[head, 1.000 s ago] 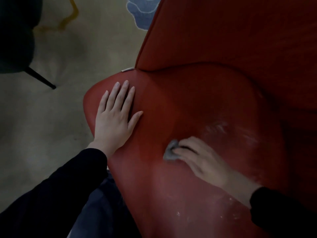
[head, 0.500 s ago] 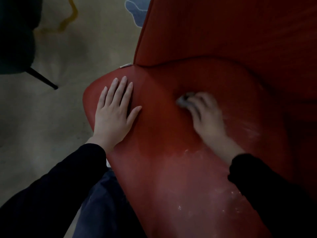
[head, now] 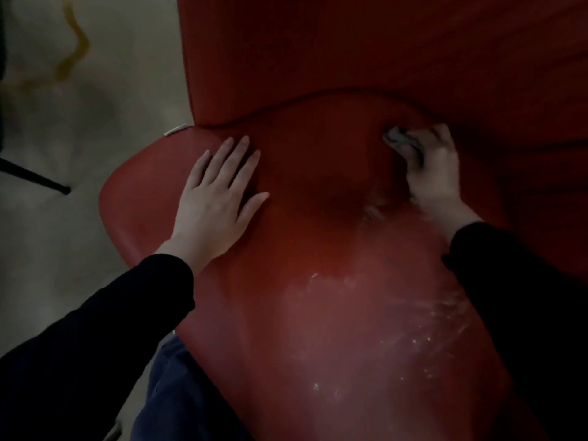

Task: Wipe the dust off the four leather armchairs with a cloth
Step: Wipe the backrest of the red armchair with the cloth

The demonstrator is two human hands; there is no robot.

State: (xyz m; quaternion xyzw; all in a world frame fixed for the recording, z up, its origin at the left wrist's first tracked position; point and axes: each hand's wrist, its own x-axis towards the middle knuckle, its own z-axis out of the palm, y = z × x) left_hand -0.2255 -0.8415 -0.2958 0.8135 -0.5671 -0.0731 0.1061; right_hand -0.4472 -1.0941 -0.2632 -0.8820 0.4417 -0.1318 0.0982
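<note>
pressing cloth (head: 396,136) into armchair (head: 318,313) seat.

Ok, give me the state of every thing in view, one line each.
Armchair seat: red, with pale dust streaks on its near part.
Left hand: flat, fingers straight, resting on the seat's left side.
Right hand: fingers curled round the cloth, pressing it down.
Cloth: grey, bunched, against the seat close to the backrest.

L grip (head: 216,198) flat, palm down; R grip (head: 436,167) further fwd, curled on cloth (head: 396,136).
</note>
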